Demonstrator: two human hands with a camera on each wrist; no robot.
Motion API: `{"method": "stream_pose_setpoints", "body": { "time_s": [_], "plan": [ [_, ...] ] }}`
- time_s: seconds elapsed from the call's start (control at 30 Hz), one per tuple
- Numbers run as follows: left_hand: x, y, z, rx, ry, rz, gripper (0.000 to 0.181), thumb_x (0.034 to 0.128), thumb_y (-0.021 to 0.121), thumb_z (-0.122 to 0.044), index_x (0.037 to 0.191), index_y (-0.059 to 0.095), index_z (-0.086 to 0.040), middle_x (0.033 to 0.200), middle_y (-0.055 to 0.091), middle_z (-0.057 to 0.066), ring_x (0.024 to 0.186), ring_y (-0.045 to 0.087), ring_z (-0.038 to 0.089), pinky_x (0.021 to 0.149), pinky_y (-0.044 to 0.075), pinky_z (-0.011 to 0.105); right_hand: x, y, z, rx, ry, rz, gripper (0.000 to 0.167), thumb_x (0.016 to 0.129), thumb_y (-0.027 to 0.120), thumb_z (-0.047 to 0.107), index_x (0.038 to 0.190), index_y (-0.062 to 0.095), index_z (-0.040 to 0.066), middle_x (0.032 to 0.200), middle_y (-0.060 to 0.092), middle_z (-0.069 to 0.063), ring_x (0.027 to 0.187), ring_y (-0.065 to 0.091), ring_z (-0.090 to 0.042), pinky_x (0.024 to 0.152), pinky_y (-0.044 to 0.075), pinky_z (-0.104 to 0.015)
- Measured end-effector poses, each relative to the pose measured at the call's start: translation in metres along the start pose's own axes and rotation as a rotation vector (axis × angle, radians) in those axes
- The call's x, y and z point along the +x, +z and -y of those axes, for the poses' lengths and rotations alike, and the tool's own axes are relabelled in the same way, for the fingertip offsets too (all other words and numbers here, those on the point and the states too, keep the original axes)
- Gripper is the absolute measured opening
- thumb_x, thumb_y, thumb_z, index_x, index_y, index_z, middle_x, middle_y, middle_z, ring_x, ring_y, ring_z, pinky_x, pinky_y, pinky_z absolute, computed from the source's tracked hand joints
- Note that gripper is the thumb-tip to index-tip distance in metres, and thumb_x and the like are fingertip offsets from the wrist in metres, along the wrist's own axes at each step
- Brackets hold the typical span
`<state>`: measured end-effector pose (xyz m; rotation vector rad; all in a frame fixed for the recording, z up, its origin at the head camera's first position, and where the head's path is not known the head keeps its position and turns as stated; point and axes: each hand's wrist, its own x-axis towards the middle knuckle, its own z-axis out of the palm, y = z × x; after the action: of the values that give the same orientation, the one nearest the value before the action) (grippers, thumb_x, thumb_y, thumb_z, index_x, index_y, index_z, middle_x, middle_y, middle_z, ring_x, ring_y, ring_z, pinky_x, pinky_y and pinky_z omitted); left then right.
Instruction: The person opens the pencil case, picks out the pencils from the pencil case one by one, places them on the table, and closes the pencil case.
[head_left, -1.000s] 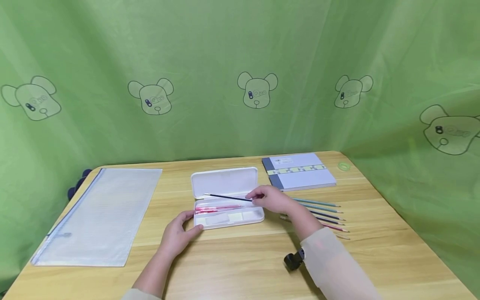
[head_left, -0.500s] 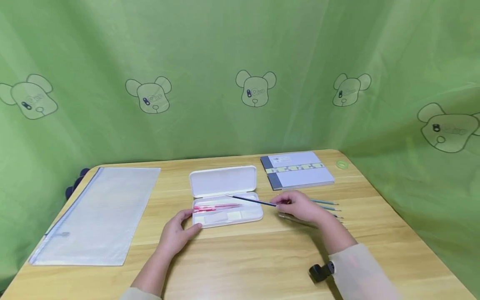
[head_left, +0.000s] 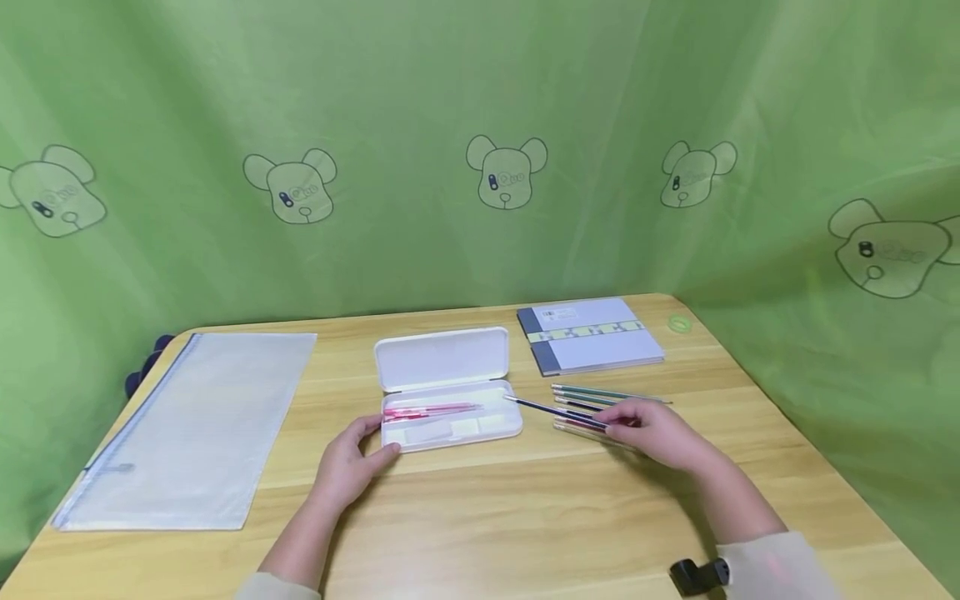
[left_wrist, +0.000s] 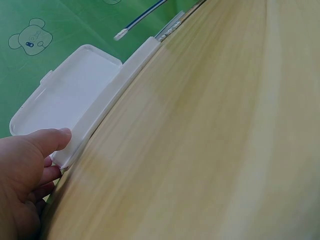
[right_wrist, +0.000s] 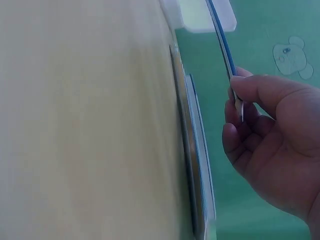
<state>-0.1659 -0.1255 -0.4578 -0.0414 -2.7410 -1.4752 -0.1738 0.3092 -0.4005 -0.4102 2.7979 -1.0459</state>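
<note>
An open white pencil case [head_left: 442,360] lies on the table with its lid tipped back. My left hand [head_left: 347,467] holds its left end, the thumb at the front corner and the fingers along the side. Inside the case are red pens or pencils [head_left: 427,411] and small white blocks [head_left: 429,432]. Between thumb and fingers, my right hand [head_left: 663,432] pinches a dark blue pencil [head_left: 536,407] near its sharpened tip. The pencil's blunt end points left over the case's right edge. Several pencils [head_left: 581,389] lie side by side under and beyond that hand.
A clear zip bag [head_left: 191,433] lies flat at the left. At the back right are a notebook with a patterned band [head_left: 588,333] and a green tape roll [head_left: 679,323]. Green curtains [head_left: 405,250] stand round the wooden table [head_left: 450,525].
My right hand has moved right and toward me with the dark blue pencil, from over the case to above the loose pencils. The left hand keeps its hold on the case.
</note>
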Motion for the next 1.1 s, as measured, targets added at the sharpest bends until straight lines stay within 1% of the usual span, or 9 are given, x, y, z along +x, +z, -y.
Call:
{"method": "stream_pose_setpoints", "body": {
  "time_s": [0.1,0.17,0.23,0.37,0.5,0.7,0.87,0.97,1.1],
  "plan": [
    [0.001,0.0,0.001,0.002,0.004,0.002,0.058,0.086,0.073,-0.023,0.134,0.053,0.001,0.137,0.058,0.02,0.136,0.045,0.039,0.118,0.031,0.052,-0.011,-0.004,-0.006,-0.008,-0.004,-0.014,0.024,0.092,0.066,0.018,0.113,0.071,0.007,0.099,0.068,-0.004,0.082,0.055,-0.002,0.07,0.051,-0.021],
    [0.001,0.0,0.001,0.004,0.005,0.003,0.058,0.0861,0.073,-0.023,0.134,0.053,0.001,0.137,0.059,0.02,0.136,0.046,0.039,0.118,0.032,0.052,-0.019,-0.006,-0.01,-0.026,-0.002,-0.027,0.023,0.092,0.067,0.019,0.112,0.071,0.007,0.101,0.069,-0.003,0.085,0.055,0.001,0.072,0.051,-0.02],
    [0.001,0.0,0.001,0.006,0.005,0.002,0.057,0.0861,0.073,-0.023,0.134,0.053,0.002,0.136,0.059,0.02,0.135,0.046,0.039,0.118,0.032,0.053,-0.026,-0.009,-0.014,-0.036,0.003,-0.026,0.023,0.092,0.066,0.017,0.111,0.071,0.006,0.1,0.068,-0.004,0.084,0.054,0.002,0.071,0.05,-0.02],
    [0.001,-0.001,0.001,0.006,0.005,0.002,0.058,0.0862,0.073,-0.023,0.134,0.053,0.001,0.137,0.058,0.02,0.136,0.046,0.039,0.118,0.031,0.053,-0.038,-0.012,-0.02,-0.035,0.039,-0.014,0.023,0.092,0.066,0.015,0.111,0.071,0.005,0.1,0.067,-0.005,0.081,0.052,0.002,0.069,0.05,-0.02],
    [0.0,-0.001,0.001,0.003,0.002,0.0,0.058,0.0861,0.074,-0.023,0.135,0.053,0.002,0.137,0.058,0.02,0.136,0.045,0.039,0.118,0.031,0.053,-0.046,-0.014,-0.026,-0.03,0.076,0.0,0.023,0.092,0.065,0.015,0.112,0.07,0.005,0.1,0.066,-0.005,0.078,0.051,0.001,0.067,0.049,-0.02],
    [0.0,-0.002,0.001,0.007,0.01,-0.001,0.058,0.086,0.073,-0.022,0.134,0.053,0.002,0.136,0.058,0.021,0.135,0.046,0.04,0.118,0.031,0.053,-0.052,-0.013,-0.032,-0.034,0.109,0.009,0.021,0.092,0.066,0.015,0.11,0.071,0.007,0.103,0.068,-0.007,0.076,0.051,-0.001,0.066,0.048,-0.02],
    [0.0,-0.001,0.001,0.016,0.013,0.001,0.058,0.086,0.073,-0.023,0.134,0.053,0.002,0.136,0.058,0.021,0.135,0.046,0.04,0.118,0.031,0.053,-0.054,-0.012,-0.035,-0.043,0.123,0.015,0.019,0.091,0.066,0.013,0.108,0.071,0.007,0.096,0.065,-0.004,0.076,0.051,-0.002,0.066,0.047,-0.02],
    [0.0,-0.001,0.001,0.016,0.015,0.0,0.058,0.086,0.073,-0.023,0.134,0.053,0.002,0.136,0.059,0.021,0.135,0.046,0.04,0.118,0.031,0.053,-0.054,-0.011,-0.036,-0.066,0.11,0.011,0.018,0.089,0.067,0.012,0.105,0.072,0.007,0.095,0.065,-0.002,0.079,0.052,0.0,0.068,0.048,-0.02],
    [0.0,-0.001,0.001,0.014,0.014,-0.002,0.058,0.086,0.073,-0.023,0.134,0.053,0.002,0.136,0.059,0.021,0.135,0.047,0.039,0.118,0.032,0.053,-0.053,-0.01,-0.037,-0.103,0.09,-0.006,0.015,0.087,0.069,0.01,0.101,0.073,0.009,0.091,0.066,0.001,0.078,0.053,0.003,0.069,0.05,-0.02]
  ]
}}
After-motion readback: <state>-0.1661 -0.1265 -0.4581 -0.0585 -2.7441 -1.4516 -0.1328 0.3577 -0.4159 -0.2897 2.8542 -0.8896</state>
